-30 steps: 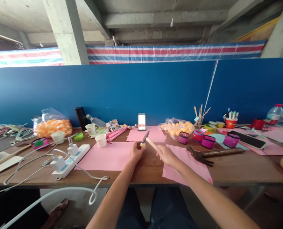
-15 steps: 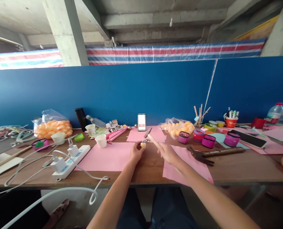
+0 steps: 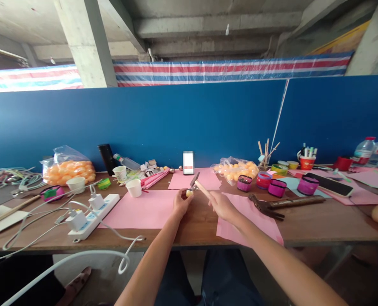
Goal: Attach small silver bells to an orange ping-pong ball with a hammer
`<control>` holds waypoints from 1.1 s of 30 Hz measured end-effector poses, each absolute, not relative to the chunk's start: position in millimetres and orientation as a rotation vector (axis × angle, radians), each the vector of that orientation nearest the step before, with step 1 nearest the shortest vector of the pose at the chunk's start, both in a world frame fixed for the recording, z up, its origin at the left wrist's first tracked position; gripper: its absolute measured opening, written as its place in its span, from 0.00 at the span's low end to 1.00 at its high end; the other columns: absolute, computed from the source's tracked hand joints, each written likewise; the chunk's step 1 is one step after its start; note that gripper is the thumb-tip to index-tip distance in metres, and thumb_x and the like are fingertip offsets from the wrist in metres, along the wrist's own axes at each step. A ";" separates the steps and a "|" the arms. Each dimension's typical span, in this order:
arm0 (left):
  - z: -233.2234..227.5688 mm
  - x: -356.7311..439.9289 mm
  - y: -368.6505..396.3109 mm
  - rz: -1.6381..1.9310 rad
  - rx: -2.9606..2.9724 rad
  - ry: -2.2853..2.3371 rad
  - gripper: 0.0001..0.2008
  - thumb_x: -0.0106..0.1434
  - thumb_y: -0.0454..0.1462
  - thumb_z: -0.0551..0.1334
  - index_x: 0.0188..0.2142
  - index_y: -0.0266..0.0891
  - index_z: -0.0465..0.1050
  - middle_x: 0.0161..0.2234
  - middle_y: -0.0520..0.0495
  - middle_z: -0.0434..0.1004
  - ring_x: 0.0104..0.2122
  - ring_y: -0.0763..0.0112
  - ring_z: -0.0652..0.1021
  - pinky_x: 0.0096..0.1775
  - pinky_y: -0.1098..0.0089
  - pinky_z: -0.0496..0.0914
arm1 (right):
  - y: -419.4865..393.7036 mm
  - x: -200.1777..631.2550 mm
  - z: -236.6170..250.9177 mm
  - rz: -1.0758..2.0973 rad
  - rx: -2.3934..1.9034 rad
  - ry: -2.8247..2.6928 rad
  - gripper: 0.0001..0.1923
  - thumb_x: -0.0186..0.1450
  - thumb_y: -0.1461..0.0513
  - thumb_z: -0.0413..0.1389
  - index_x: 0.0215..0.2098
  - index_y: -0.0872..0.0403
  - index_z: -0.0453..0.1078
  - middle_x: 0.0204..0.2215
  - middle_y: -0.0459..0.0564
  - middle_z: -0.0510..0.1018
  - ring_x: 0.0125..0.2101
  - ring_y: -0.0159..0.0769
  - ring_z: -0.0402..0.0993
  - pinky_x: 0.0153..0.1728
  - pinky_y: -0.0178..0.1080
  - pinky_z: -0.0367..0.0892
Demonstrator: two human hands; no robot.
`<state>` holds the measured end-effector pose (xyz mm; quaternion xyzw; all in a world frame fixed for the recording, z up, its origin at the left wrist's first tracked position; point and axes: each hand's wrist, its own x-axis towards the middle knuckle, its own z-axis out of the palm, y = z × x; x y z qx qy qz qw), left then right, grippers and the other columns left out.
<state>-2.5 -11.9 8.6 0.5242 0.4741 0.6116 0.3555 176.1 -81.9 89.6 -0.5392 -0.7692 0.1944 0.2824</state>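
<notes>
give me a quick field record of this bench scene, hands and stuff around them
left hand: left hand pinches a small yellowish piece above the table
right hand: right hand grips a small hammer, head just above the piece
under hands: pink paper
right of hands: big hammer, purple tubs
left side: power strip, paper cup, bag of orange balls
back: blue wall

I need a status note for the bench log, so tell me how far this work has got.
Done: nothing finished shows. The pink paper sheets on the table lie flat and unmarked.
In hand: the left hand pinches a small yellowish piece on the tabletop; the right hand grips a small hammer, its head just above that piece.
Left: both bags of orange balls sit unopened, apart from the hands.
</notes>
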 end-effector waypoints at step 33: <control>7.8 -4.7 -11.0 1.629 1.309 1.106 0.20 0.49 0.37 0.64 0.42 0.38 0.66 0.34 0.46 0.75 0.34 0.70 0.76 0.40 0.66 0.69 | -77.6 171.2 84.7 0.494 -1.444 -2.086 0.16 0.65 0.60 0.39 0.25 0.55 0.63 0.22 0.46 0.73 0.18 0.28 0.67 0.24 0.31 0.57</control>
